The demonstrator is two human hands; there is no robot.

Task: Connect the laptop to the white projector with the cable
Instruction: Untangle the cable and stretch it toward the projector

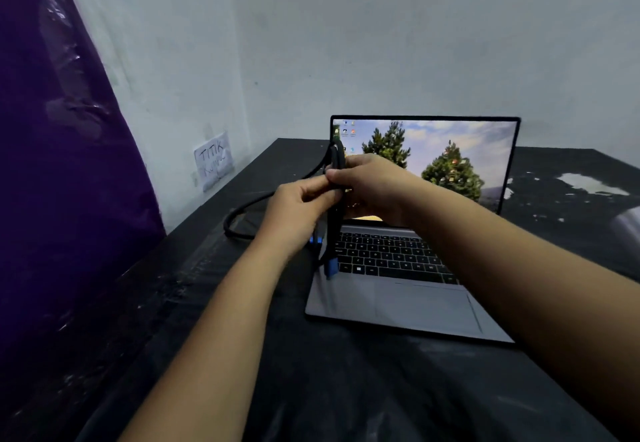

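Observation:
An open grey laptop (408, 299) sits on the black table, its screen lit with a picture of trees. A folded bundle of black cable (336, 161) is held upright above the laptop's left edge. My left hand (298, 213) and my right hand (370, 182) both grip the bundle from either side. Blue connectors (331, 267) hang from the bundle's lower end over the keyboard's left corner. A loop of the cable (239, 220) trails left onto the table. At the frame's right edge a blurred pale object (627, 227) shows; I cannot tell whether it is the projector.
The black table (311, 389) has white scuffed patches (588, 183) at the back right. A purple sheet (62, 164) hangs along the left side. A paper note (213, 161) is stuck to the pale wall behind the table.

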